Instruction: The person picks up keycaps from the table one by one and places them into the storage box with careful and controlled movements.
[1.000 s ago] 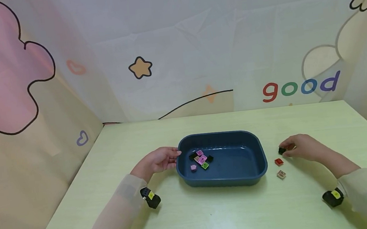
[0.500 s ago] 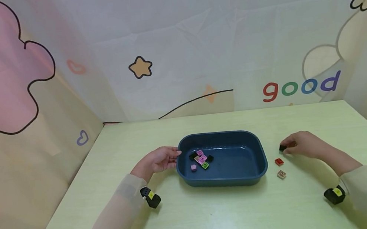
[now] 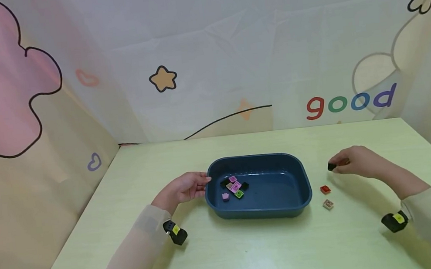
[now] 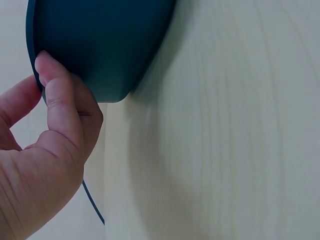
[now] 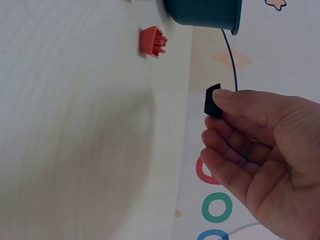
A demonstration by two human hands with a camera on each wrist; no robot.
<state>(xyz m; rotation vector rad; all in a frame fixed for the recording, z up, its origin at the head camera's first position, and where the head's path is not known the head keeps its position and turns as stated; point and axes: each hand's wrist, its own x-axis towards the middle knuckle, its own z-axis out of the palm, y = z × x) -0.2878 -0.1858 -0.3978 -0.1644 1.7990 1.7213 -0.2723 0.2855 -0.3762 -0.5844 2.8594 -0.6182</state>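
Note:
In the head view, my left hand grips the left rim of a dark blue rectangular bin. Up close, the left wrist view has the thumb on one side of the bin wall and the fingers on the other. Off to the right, my right hand holds a small black keycap-like piece above the table. Thumb and index fingertip pinch that black piece in the right wrist view. Below it lie a red piece with prongs on its open side and a tan piece.
Inside the bin's left half, several small pieces lie grouped: pink, green, mauve and black. A pale wooden table bears everything. A printed curtain hangs behind it.
My right hand has lifted the black piece off the table, moving up and slightly away. The left hand keeps its hold on the bin, which has not moved.

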